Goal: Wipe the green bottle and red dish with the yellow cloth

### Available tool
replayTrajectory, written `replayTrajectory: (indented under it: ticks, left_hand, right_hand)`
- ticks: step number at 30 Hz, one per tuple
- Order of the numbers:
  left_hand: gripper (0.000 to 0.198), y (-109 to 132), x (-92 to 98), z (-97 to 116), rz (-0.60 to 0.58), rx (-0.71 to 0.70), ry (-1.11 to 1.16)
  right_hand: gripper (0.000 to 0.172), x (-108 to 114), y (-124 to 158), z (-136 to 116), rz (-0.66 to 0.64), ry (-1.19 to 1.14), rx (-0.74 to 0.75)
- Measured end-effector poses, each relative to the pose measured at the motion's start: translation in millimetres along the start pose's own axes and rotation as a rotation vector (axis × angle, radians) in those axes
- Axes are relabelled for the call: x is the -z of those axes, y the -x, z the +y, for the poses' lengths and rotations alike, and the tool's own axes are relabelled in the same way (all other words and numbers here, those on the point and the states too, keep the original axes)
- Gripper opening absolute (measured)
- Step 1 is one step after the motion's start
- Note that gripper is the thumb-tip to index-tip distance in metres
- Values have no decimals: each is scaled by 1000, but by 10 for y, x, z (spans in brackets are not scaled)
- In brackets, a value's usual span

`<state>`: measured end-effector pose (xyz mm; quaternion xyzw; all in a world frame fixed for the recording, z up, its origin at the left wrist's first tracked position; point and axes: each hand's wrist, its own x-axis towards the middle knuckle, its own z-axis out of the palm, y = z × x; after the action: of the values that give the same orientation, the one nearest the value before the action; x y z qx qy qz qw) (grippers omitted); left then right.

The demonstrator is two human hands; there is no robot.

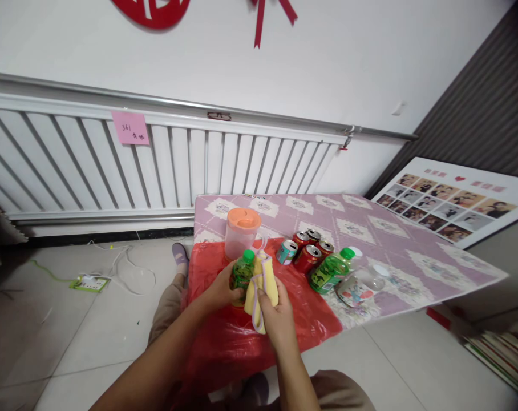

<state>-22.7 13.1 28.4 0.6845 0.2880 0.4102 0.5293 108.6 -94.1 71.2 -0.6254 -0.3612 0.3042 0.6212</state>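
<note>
White radiator panels point(179, 162) line the wall point(225, 68) behind the table point(451, 271), with a pink note point(131, 128) stuck on them at the left. From where I sit, a purple patterned cover point(393, 228) shows along the table's far edge and out to its right end, while a red plastic sheet point(312, 319) covers its near left corner. My left hand point(223, 289) is curled around a green-capped bottle point(242, 271), keeping it over the sheet, close to the table's left edge; I cannot tell whether its base rests there. My right hand point(279, 311) pinches a folded yellow cloth point(264, 279) with the thumb laid across it, just right of the bottle. Whether cloth and bottle touch, I can't make out from this angle. Past both hands, nearer the table's far left corner, stands a translucent jug point(237, 242) with an orange lid point(244, 218). Right of the hands I have a teal can point(286, 252) and a cluster of red cans point(308, 260), then, toward the table's near edge, a second green bottle point(331, 272) and a clear bottle point(358, 287) beside it
</note>
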Motion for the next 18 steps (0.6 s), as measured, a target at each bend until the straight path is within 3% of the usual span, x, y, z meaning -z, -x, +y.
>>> replayTrajectory:
  ticks: [4,8,11,18]
  left_hand:
    - [71,-53,197,44,-116,58,20]
    - [72,-100,239,30,-193,74,67]
    - [70,-94,194,0,-154,66,61]
    - [71,-16,-21,-22,78,62,-100]
  right_hand:
    - [57,0,-2,-4,-9,-22,-34]
    - [54,-4,6,-5,-29,-39,-36]
    - [53,7,11,4,-32,-38,-26]
    - [57,13,6,65,-25,-43,-27]
